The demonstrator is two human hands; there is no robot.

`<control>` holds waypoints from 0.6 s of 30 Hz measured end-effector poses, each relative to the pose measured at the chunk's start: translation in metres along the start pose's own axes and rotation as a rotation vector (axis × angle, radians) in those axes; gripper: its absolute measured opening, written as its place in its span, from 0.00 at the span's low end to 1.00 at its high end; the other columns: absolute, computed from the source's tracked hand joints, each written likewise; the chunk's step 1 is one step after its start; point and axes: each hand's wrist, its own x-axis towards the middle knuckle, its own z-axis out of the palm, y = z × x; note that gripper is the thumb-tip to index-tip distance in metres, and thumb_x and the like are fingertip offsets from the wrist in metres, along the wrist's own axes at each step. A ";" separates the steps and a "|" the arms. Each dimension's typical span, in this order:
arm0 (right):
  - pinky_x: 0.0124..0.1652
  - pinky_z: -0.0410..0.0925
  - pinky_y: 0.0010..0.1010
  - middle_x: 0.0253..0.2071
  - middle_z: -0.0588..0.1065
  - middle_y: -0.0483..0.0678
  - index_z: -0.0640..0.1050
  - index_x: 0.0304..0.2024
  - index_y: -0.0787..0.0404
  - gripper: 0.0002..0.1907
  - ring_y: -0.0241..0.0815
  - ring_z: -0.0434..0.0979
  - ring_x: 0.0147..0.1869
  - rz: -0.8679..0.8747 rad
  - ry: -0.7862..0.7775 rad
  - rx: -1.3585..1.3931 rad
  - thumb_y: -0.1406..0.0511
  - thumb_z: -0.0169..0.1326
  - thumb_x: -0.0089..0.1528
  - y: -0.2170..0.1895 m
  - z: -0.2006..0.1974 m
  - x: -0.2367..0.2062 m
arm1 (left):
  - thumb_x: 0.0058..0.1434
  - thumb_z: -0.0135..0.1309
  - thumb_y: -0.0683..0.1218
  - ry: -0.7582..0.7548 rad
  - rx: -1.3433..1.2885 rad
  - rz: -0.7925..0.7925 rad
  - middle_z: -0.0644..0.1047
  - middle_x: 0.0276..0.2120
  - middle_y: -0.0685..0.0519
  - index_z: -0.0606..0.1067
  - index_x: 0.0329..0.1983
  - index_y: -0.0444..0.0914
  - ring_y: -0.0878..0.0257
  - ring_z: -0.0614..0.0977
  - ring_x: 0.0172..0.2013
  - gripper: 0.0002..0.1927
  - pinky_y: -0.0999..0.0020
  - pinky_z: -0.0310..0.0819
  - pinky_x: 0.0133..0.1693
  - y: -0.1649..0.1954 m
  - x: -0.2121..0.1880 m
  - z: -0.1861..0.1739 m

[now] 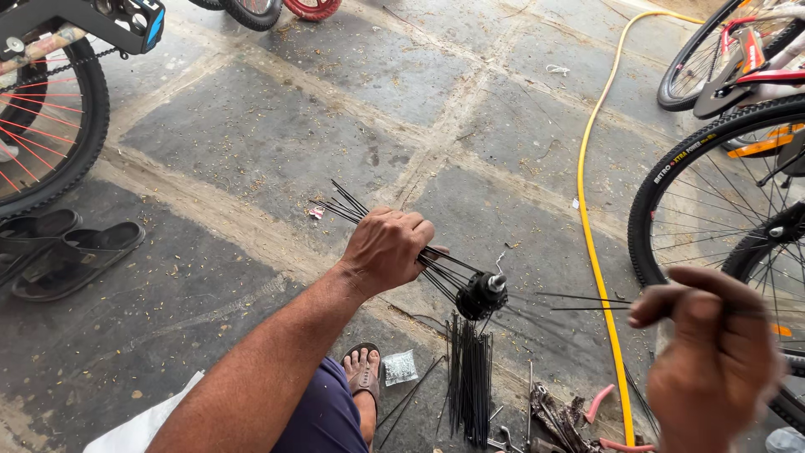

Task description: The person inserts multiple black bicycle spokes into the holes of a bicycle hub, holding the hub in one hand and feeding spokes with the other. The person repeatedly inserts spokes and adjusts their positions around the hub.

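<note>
My left hand (387,248) is closed around a bundle of black spokes (344,204) that fan out from a black wheel hub (480,294) held above the ground. The hub's silver axle end points up and to the right. My right hand (708,352), blurred at the lower right, pinches the ends of thin black spokes (587,300) that run left to the hub. More spokes hang straight down from the hub over a loose bundle of black spokes (470,377) lying on the ground.
A yellow hose (591,226) runs across the stone floor. Bicycle wheels stand at the right (713,184) and left (59,126). Black sandals (71,252) lie left. A small clear bag (400,367), my sandalled foot (363,373) and pink-handled tools (599,403) lie near the bottom.
</note>
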 end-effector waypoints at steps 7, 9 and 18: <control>0.41 0.71 0.26 0.34 0.77 0.48 0.74 0.55 0.66 0.13 0.33 0.75 0.38 0.093 -0.152 0.071 0.63 0.46 0.76 0.031 0.028 -0.009 | 0.63 0.62 0.56 0.005 -0.025 0.034 0.73 0.20 0.52 0.73 0.23 0.39 0.59 0.77 0.21 0.20 0.58 0.70 0.31 0.007 0.001 -0.006; 0.40 0.71 0.25 0.34 0.78 0.48 0.74 0.54 0.66 0.13 0.32 0.75 0.37 0.094 -0.161 -0.027 0.62 0.46 0.75 0.035 0.034 -0.014 | 0.62 0.62 0.56 -0.010 -0.022 0.028 0.74 0.20 0.53 0.73 0.24 0.39 0.59 0.77 0.22 0.20 0.58 0.70 0.31 0.008 0.002 -0.008; 0.41 0.71 0.25 0.34 0.78 0.48 0.74 0.54 0.66 0.14 0.33 0.75 0.37 0.107 -0.164 0.015 0.62 0.46 0.75 0.050 0.036 -0.017 | 0.61 0.58 0.52 0.003 -0.001 0.026 0.74 0.23 0.54 0.73 0.25 0.40 0.60 0.79 0.25 0.14 0.59 0.71 0.33 0.006 0.000 -0.007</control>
